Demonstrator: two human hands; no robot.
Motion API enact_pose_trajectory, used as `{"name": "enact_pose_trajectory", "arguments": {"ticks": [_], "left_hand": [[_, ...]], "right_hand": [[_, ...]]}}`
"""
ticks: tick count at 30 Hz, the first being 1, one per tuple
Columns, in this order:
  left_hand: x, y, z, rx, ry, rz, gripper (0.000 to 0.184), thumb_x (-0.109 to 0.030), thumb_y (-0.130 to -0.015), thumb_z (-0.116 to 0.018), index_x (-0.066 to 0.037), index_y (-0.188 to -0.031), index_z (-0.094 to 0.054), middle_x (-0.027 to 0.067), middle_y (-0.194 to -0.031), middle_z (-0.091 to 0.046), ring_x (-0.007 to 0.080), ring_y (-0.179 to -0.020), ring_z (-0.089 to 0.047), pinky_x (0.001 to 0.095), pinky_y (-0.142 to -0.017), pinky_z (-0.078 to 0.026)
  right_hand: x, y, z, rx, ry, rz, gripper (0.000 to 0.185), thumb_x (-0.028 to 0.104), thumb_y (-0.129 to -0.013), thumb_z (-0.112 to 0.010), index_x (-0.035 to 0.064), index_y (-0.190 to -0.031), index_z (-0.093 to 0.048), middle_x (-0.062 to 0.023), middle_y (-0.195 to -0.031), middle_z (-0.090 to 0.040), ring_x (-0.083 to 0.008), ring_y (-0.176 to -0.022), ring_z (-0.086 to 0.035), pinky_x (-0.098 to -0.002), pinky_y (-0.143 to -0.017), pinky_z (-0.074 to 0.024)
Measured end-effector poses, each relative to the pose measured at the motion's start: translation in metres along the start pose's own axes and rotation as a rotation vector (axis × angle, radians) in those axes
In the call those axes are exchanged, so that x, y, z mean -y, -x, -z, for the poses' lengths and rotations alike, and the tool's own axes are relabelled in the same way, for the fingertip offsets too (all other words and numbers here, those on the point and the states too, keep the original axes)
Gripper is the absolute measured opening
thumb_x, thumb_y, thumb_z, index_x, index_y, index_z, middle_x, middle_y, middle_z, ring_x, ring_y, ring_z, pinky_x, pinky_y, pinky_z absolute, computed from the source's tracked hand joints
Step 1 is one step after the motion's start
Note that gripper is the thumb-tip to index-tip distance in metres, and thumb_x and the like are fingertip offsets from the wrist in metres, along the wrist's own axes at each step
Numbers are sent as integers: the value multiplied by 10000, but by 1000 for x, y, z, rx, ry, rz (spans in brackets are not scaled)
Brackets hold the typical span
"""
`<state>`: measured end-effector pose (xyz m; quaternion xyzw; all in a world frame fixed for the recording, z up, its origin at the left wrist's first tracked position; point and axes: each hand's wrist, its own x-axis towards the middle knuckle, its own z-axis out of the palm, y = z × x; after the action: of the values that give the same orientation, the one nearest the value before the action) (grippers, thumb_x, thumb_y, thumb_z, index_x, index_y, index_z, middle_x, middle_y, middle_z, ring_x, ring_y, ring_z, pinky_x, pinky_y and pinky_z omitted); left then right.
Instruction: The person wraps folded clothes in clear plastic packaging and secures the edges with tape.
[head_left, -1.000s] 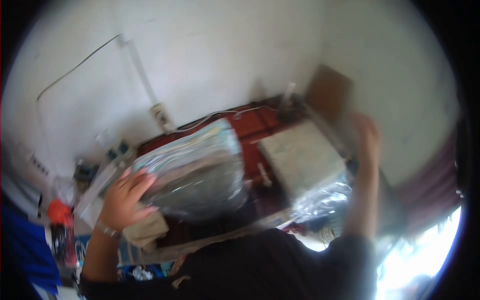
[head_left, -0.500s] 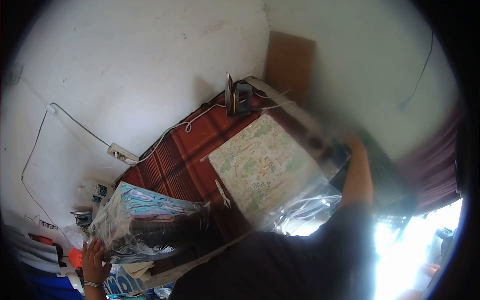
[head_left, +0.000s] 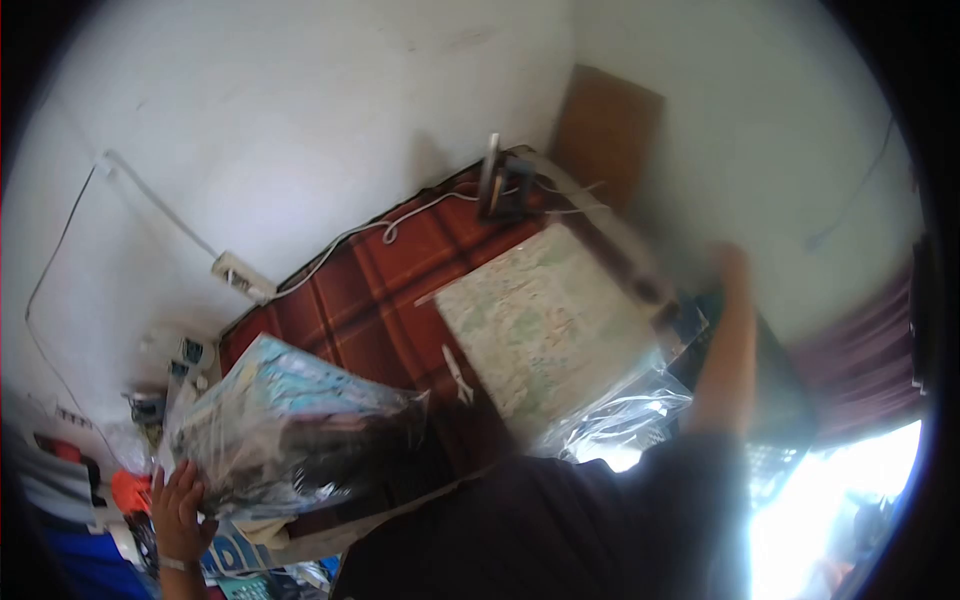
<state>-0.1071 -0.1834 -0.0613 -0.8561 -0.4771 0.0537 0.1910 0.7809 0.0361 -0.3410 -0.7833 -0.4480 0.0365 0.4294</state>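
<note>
My left hand (head_left: 181, 515) rests with extended fingers against the near left corner of a clear plastic bag (head_left: 310, 435) packed with folded clothes, light blue on top and dark at the front. My right hand (head_left: 732, 265) is reached out to the far right, close to the wall and above a dark green basket-like container (head_left: 770, 375). Motion blur hides its fingers. Between my arms lies a flat, pale rectangle with a leaf pattern (head_left: 550, 325). Crumpled clear plastic (head_left: 625, 410) lies at its near edge, and white-handled thread snips (head_left: 459, 376) lie to its left.
An iron (head_left: 505, 190) stands on its heel at the far end of the red checked cloth (head_left: 350, 290). Its pale cord runs along the wall to a power strip (head_left: 240, 275). A brown board (head_left: 610, 135) leans in the corner. A purple curtain (head_left: 865, 345) hangs at right.
The view has turned slightly, moving the iron and patterned rectangle rightward in the picture. My right hand appears a little higher against the wall. My left hand stays at the bag.
</note>
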Motion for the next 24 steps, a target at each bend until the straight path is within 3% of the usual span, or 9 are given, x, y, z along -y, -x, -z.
{"name": "enact_pose_trajectory", "arguments": {"ticks": [2, 4, 6, 8, 10, 13, 15, 18, 24], "left_hand": [[3, -2, -3, -25, 14, -14, 566, -244, -710, -688, -120, -1202, -436, 142, -1332, -552, 360, -1243, -523, 595, -1079, -307], [-4, -13, 6, -24, 58, 56, 545, -232, -633, -719, -112, -1145, -577, 104, -1293, -586, 303, -1241, -535, 528, -1091, -332], [0, -17, 7, -127, 158, 8, 533, -262, -640, -753, -114, -1134, -618, 89, -1301, -584, 269, -1252, -525, 488, -1100, -334], [9, -14, 3, -119, 215, -24, 508, -290, -677, -758, -117, -1134, -619, 69, -1326, -566, 234, -1273, -504, 475, -1110, -323], [14, -12, -2, -224, 311, -80, 424, -284, -681, -780, -97, -1031, -631, 81, -1300, -584, 252, -1257, -522, 489, -1112, -319], [19, -9, -13, -316, 401, -111, 387, -274, -718, -768, -103, -1037, -629, 62, -1303, -579, 231, -1257, -518, 494, -1119, -306], [19, -9, -16, -358, 430, -122, 386, -267, -715, -770, -105, -1036, -629, 57, -1298, -577, 227, -1249, -521, 501, -1117, -306], [18, -6, -22, -416, 450, -130, 384, -259, -710, -773, -108, -1032, -627, 51, -1279, -575, 222, -1232, -527, 511, -1112, -309], [18, -2, -30, -486, 493, -147, 378, -263, -730, -757, -117, -1048, -612, 56, -1241, -584, 220, -1222, -528, 538, -1100, -306]], "right_hand": [[74, 34, 26, 38, -306, -87, 356, 324, -843, -648, 63, -1083, -686, -51, -742, -613, -146, -723, -579, -303, -614, -439], [148, 82, 43, 191, -694, -87, 393, 307, -906, -594, 32, -1185, -621, -6, -710, -536, -88, -651, -495, -242, -550, -379], [213, 124, 52, 336, -896, -40, 431, 291, -968, -540, 1, -1287, -555, 39, -679, -460, -29, -580, -411, -182, -486, -320], [271, 162, 52, 401, -930, 36, 471, 292, -976, -523, -10, -1336, -507, 31, -671, -447, -38, -577, -405, -186, -486, -317], [346, 218, 58, 696, -1253, -24, 532, 302, -974, -509, -21, -1390, -433, 14, -660, -429, -59, -574, -395, -192, -492, -315], [446, 292, 57, 1117, -1217, 122, 623, 319, -939, -535, -36, -1424, -367, 4, -575, -439, -95, -490, -428, -248, -439, -356], [498, 338, 48, 1418, -1301, 21, 641, 263, -918, -549, -57, -1432, -337, -50, -553, -498, -154, -510, -517, -288, -478, -421], [558, 388, 36, 1745, -1297, -56, 604, 260, -973, -471, -38, -1462, -278, -61, -578, -529, -151, -513, -494, -274, -511, -413], [602, 423, 12, 1864, -1203, -251, 615, 364, -974, -454, 38, -1471, -299, -34, -580, -516, -133, -508, -466, -256, -484, -409]]}}
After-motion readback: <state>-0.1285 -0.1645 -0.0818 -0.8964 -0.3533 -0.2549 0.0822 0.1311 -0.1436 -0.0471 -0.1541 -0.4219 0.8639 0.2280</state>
